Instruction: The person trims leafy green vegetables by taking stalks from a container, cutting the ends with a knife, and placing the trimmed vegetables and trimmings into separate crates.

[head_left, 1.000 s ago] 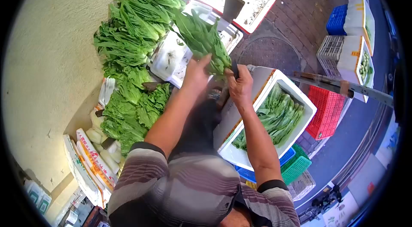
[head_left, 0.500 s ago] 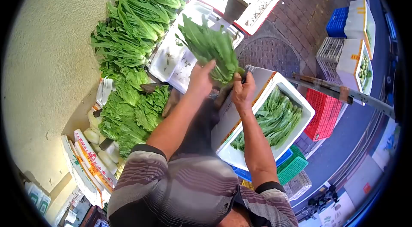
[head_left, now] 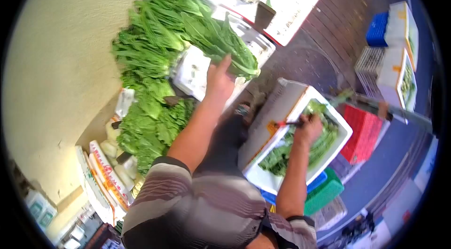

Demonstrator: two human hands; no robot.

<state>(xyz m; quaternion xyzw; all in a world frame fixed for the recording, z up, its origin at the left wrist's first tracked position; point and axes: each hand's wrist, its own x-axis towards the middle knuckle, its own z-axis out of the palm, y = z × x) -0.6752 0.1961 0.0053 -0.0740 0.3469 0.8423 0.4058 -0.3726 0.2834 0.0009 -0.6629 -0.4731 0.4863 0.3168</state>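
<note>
Green bunch (head_left: 220,46), right grip (head_left: 308,130) now over box (head_left: 273,108)

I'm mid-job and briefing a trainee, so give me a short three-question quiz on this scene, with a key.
1. What does the left hand hold? (a) a crate (b) a leafy green bunch (c) a bottle
2. True or false: the right hand is over the open white box of greens.
3. Fill in: just past that box, at picture right, is a ____ crate.
Key: 1 b; 2 true; 3 red.
</note>
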